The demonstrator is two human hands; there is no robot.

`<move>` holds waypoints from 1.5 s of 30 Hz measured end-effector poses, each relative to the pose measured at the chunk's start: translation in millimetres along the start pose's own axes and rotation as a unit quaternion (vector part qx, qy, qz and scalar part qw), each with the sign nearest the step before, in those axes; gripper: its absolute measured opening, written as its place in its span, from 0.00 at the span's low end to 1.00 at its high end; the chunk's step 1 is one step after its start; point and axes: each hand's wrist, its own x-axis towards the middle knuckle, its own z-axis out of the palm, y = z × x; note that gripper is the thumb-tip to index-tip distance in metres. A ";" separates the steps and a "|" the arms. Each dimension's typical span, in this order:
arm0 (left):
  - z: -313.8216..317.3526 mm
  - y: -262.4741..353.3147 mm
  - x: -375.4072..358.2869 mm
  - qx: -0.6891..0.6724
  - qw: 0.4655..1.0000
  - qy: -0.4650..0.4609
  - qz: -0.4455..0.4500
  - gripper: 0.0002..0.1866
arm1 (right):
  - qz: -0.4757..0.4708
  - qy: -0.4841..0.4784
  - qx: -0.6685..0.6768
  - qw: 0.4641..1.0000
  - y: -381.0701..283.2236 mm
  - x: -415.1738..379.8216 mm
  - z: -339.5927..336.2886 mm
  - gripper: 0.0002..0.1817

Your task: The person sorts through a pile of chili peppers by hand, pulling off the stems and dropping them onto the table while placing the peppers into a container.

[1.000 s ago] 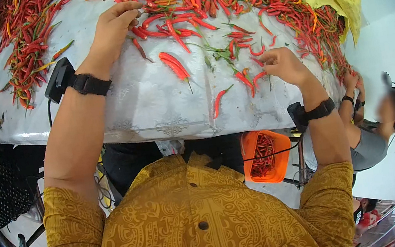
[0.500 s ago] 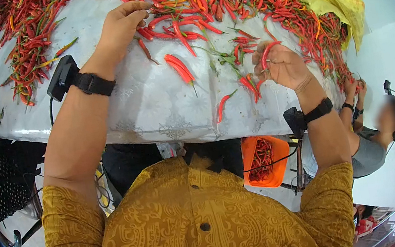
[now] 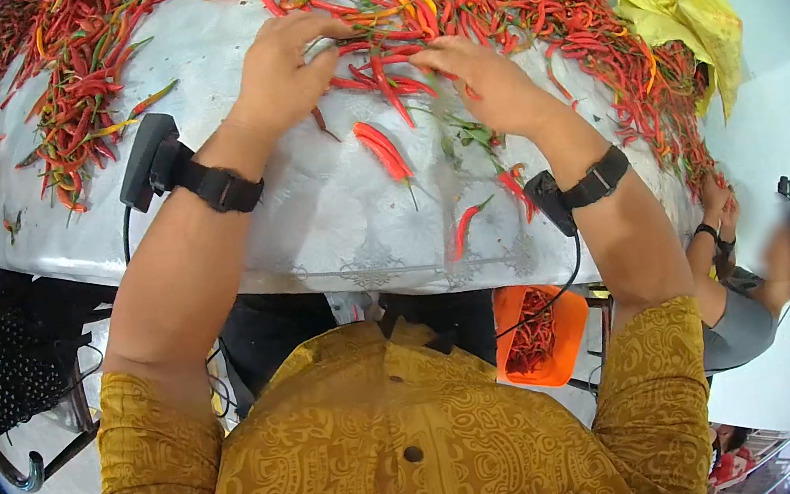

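One slim red chilli with green stem (image 3: 466, 230) lies just inside near edge of pale patterned table (image 3: 312, 233); beyond it, small bunch of glossy red chillies (image 3: 385, 150). Right bare hand (image 3: 488, 82), showing curved chilli half second ago, has moved leftward, away from near edge; both hands now seem at same group. Its fingers bent; grip cannot tell. Left bare hand (image 3: 285, 75): thumb, forefinger narrowly apart, nothing seen between. Loose red chillies (image 3: 381, 72) lie between both hands. Farther, dense red chilli heap (image 3: 564, 11) follows right edge.
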 end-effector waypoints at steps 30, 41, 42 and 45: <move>10.8 1.5 -3.0 0.066 0.992 -0.056 0.090 0.17 | 0.108 -0.133 0.015 0.985 -1.9 7.7 -38.1 0.16; 5.0 1.2 -1.4 0.042 0.999 -0.031 0.006 0.14 | 0.219 -0.103 0.104 0.965 -12.9 8.2 -36.7 0.15; 5.5 0.9 -0.9 0.040 0.999 -0.031 0.006 0.14 | 0.238 -0.112 0.140 0.955 -12.9 6.6 -43.1 0.15; 7.2 -0.7 -0.2 0.054 0.998 -0.037 0.004 0.14 | 0.268 -0.124 0.235 0.926 0.7 -0.9 -50.2 0.14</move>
